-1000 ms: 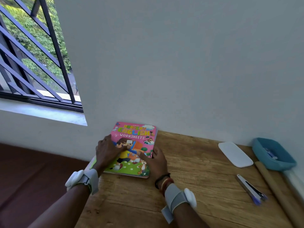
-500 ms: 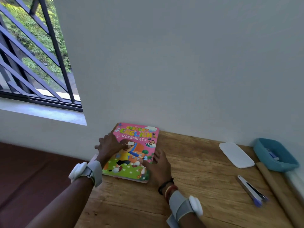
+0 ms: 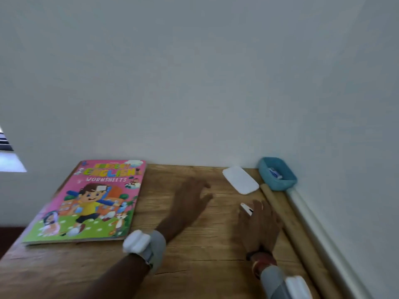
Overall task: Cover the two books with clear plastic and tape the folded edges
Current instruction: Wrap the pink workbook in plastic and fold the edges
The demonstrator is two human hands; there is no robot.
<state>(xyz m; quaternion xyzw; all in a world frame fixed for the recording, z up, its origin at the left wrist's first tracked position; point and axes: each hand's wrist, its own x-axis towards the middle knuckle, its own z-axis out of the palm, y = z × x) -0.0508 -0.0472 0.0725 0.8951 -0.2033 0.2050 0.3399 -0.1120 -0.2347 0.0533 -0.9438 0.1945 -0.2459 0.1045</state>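
Two hands clear of the book, one laid over a small tool

Both hands are above the wooden table (image 3: 205,255), and neither touches the book (image 3: 90,203). The left hand (image 3: 190,203) hovers with its fingers spread and fairly straight, holding nothing; motion blurs it. The book lies flat on the table well off to that hand's left. Its pink and green cover faces up and reads "ENGLISH WORKSHEETS", and its far edge is close to the wall (image 3: 194,83). Whether another book lies under it cannot be told.

The right hand (image 3: 259,227) is palm down to the right of the left one, well apart from it. Its fingers (image 3: 258,205) reach over a small white tool (image 3: 246,209) with a touch of orange, whose end pokes out on the left side of the fingertips. Blur hides whether the fingers curl round the tool or merely rest on it, so this grip cannot be told.

Beyond the right hand's fingertips and a little to their left lies a flat white pad (image 3: 240,180). Farther on, in the corner, a blue tray (image 3: 280,185) holds something small, white and blue. Just beside the right hand, on its right, a long brown roll (image 3: 299,244) runs along the table's edge. A pale ledge (image 3: 325,244) lies on the roll's far side from the hand.

Behind each hand sits a grey band with a white block: the left wristband (image 3: 140,244) and the right wristband (image 3: 289,285). Dark and red bracelets (image 3: 262,263) sit between the right hand and its band.
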